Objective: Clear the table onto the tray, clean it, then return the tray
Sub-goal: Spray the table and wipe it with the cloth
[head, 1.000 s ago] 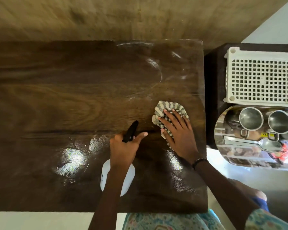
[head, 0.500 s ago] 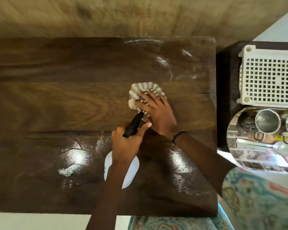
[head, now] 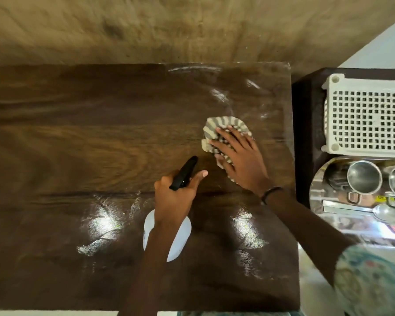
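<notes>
Right hand (head: 242,160) presses cloth (head: 224,131) flat on table (head: 78,133); left hand (head: 173,199) grips spray bottle (head: 183,173).

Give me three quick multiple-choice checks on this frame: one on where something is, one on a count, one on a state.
1. Where is the steel tray?
A. On the wooden table
B. Off the table's right end
C. Under the cloth

2. How many steel cups show on the tray?
A. Two
B. Four
C. None

3. What is the right hand doing?
A. Hanging idle
B. Gripping the spoon
C. Pressing flat on the striped cloth

Key: 1 B, it sits beside the white basket, past the table edge. 2 A, two rims show. 3 C, fingers spread on the cloth while the left hand grips the spray bottle.
</notes>
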Demonstrator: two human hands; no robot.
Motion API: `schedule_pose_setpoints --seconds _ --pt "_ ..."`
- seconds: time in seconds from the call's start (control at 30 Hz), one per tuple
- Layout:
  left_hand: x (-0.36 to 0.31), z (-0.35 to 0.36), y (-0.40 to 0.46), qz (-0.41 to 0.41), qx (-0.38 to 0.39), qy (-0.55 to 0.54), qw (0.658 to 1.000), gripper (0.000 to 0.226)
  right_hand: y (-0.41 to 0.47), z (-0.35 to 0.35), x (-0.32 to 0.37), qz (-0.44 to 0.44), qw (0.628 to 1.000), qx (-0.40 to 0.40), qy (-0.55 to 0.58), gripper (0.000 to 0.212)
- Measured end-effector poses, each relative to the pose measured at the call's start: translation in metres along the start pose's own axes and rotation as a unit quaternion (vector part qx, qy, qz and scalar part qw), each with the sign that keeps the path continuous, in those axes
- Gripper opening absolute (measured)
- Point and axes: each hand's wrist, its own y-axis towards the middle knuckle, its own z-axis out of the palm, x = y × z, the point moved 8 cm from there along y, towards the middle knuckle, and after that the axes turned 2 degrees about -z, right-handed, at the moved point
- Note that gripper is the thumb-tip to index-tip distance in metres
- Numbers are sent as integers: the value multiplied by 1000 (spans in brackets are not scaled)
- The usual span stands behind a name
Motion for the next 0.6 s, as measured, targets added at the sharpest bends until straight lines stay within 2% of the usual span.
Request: schedule_pose_setpoints --seconds 0.1,0.2,0.23,0.3,0.37,0.47,0.6 --pt "-7 5 3 9 -1 11 1000 49 27 18 38 -30 999 25 4 47" --pt "-20 18 7 32 8 42 999 28 7 40 64 -116 987 103 -40 54" --pt "-25 23 7 37 11 48 998 25 -8 39 64 -143 984 104 -29 51" --pt "-34 34 8 52 20 58 997 23 -41 30 47 -165 985 57 11 39" --pt "-44 51 9 70 41 70 994 25 -71 23 14 -112 994 19 5 39" --pt "-58 81 13 86 74 94 989 35 -94 13 -27 28 999 -20 24 41" --pt "-75 110 17 117 88 129 981 45 -96 10 -29 67 997 -28 23 42"
